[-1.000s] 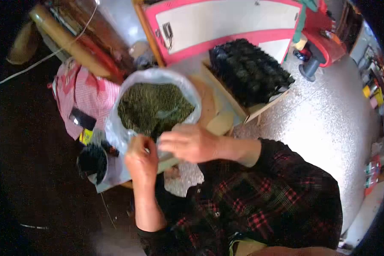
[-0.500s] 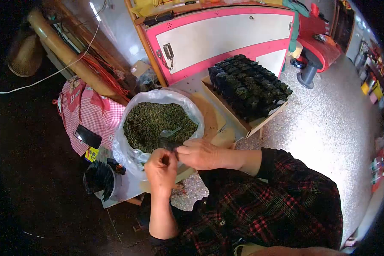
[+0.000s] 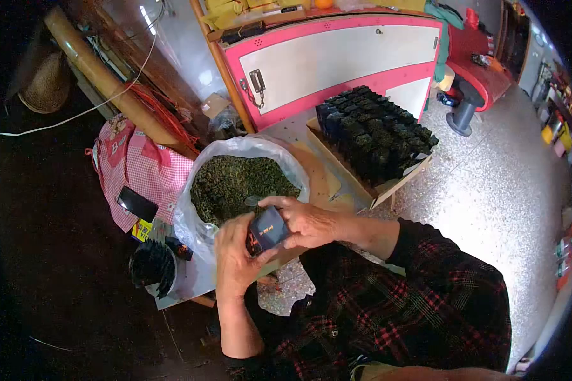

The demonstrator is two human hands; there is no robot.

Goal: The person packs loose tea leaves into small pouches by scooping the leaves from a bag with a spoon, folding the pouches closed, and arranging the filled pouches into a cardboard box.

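Note:
A small dark packet with orange lettering (image 3: 269, 228) is held between both hands, its printed face turned up. My left hand (image 3: 235, 257) grips its left edge, and my right hand (image 3: 306, 221) has fingers and thumb around its right side. Just beyond the hands stands a big clear plastic bag (image 3: 186, 219), its mouth folded open. Dried dark-green leaves (image 3: 235, 178), looking like tea, fill it. Part of a clear scoop (image 3: 251, 200) shows on the leaves, mostly hidden behind the right hand.
A cardboard box (image 3: 340, 166) to the right holds rows of dark open pouches (image 3: 375, 130) with leaves in them. Left are a phone (image 3: 137, 204) on a pink checked cloth (image 3: 152, 166) and a tub of black pouches (image 3: 152, 267). A pink-framed white panel (image 3: 343, 54) stands behind.
The packet has come up into view between the hands, its printed face now showing. Both hands have shifted from a close pinch to holding its two sides. The view has moved slightly.

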